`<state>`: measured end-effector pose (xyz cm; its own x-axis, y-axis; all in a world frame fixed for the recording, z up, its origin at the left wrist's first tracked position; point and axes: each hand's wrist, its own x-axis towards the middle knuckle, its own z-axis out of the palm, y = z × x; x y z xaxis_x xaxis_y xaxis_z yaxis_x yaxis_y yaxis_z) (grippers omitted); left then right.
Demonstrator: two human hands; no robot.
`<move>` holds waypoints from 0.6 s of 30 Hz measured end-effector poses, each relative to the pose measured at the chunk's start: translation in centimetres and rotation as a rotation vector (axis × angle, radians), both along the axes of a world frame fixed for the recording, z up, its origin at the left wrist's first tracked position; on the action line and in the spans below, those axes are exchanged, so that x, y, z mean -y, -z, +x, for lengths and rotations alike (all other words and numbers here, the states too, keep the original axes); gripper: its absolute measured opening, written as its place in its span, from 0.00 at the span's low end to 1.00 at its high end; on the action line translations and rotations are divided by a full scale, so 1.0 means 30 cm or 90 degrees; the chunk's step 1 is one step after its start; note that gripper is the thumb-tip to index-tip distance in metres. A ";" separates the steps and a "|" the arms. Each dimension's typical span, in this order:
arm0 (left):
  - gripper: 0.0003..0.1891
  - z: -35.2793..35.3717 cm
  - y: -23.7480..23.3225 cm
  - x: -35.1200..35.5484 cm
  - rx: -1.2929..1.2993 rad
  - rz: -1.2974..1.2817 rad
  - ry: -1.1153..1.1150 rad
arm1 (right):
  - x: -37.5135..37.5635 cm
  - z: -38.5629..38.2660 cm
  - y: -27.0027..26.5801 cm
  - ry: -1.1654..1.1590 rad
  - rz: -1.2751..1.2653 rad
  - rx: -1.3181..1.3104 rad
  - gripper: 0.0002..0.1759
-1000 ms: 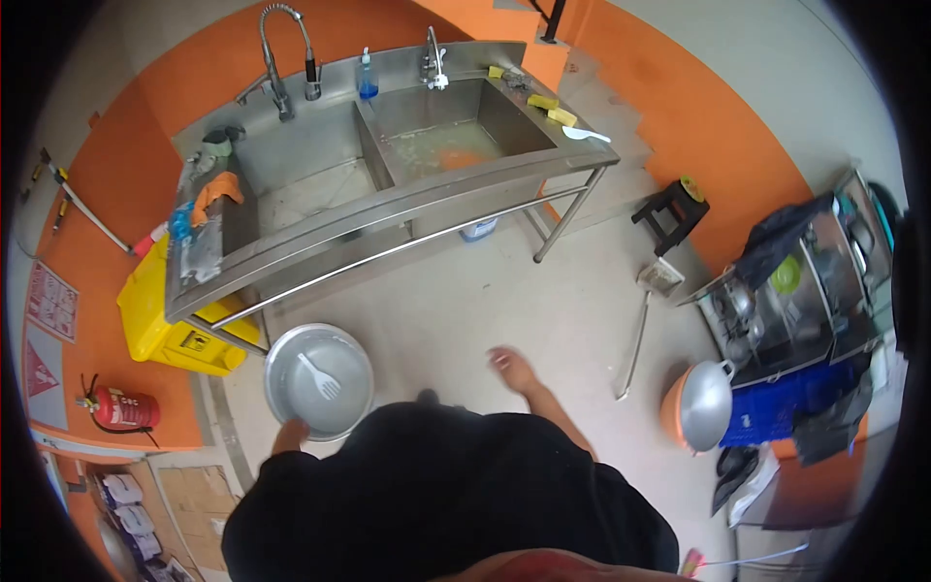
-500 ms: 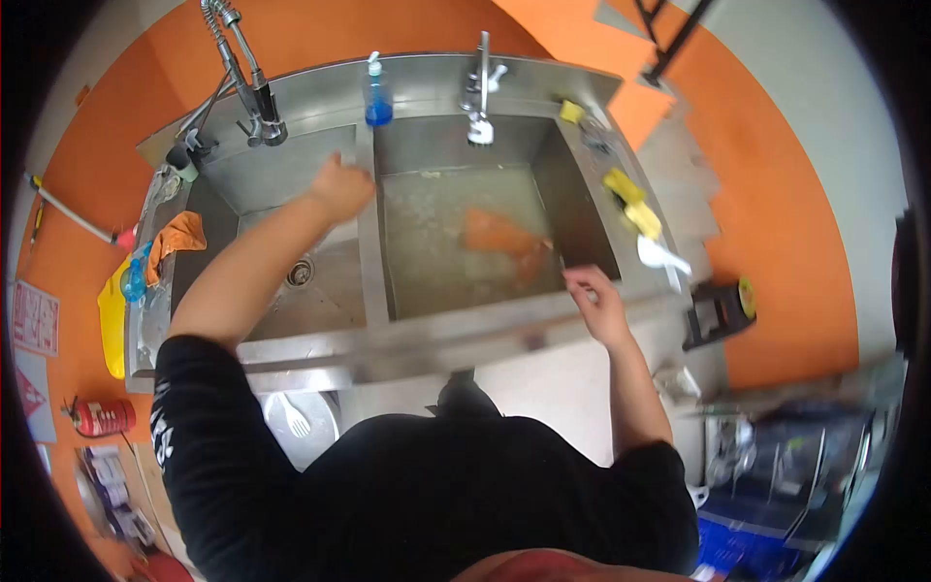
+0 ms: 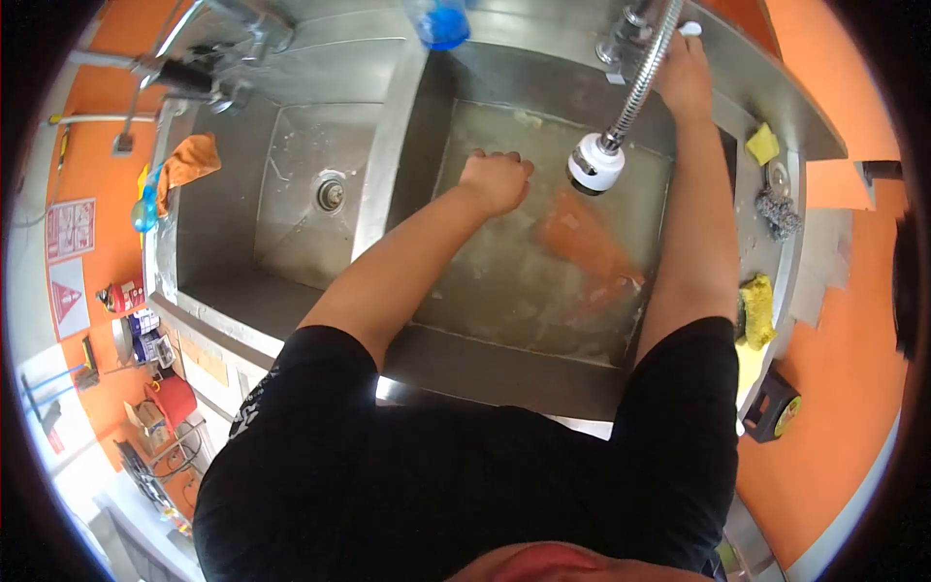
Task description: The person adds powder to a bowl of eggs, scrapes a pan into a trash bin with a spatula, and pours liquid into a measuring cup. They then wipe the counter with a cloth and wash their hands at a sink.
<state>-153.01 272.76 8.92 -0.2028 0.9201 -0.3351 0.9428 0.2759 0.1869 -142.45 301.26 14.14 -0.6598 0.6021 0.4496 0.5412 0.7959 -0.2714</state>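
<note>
Above the cloudy water of the right sink basin [image 3: 514, 373], my left hand [image 3: 497, 182] is curled into a loose fist, with nothing seen in it. My right hand [image 3: 687, 78] reaches to the back of the sink, its fingers closed at the white-tipped faucet lever [image 3: 690, 29]. Between my hands hangs the white spray head [image 3: 595, 163] on its coiled metal hose [image 3: 648, 78]. An orange item [image 3: 582, 238] lies under the water, below the spray head; its exact form is blurred by the water.
At left is a second basin with a drain [image 3: 330, 194]; an orange cloth [image 3: 191, 160] hangs on its outer edge. A blue bottle [image 3: 442, 24] stands behind the divider. The right ledge holds a yellow sponge [image 3: 763, 144], a metal scourer [image 3: 779, 213] and a yellow cloth [image 3: 757, 310].
My view has shifted nearer the sink. My left hand has moved right, over the right basin. My right hand has gone from the front edge to the faucet lever.
</note>
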 end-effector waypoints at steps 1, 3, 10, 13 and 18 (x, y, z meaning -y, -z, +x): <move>0.12 0.028 0.039 -0.028 0.011 -0.007 0.010 | 0.062 -0.009 -0.003 0.084 0.099 0.025 0.21; 0.12 0.091 0.126 -0.065 0.007 -0.094 0.050 | 0.117 -0.013 -0.010 0.206 0.323 0.130 0.23; 0.13 0.187 0.305 -0.110 0.109 -0.007 0.125 | 0.086 -0.013 -0.035 0.177 0.446 0.217 0.18; 0.14 0.175 0.367 -0.161 0.233 -0.026 0.043 | 0.179 0.051 -0.049 0.196 0.140 0.119 0.23; 0.14 0.173 0.367 -0.255 0.195 -0.056 0.083 | 0.679 0.156 0.187 -0.020 -0.282 -0.123 0.28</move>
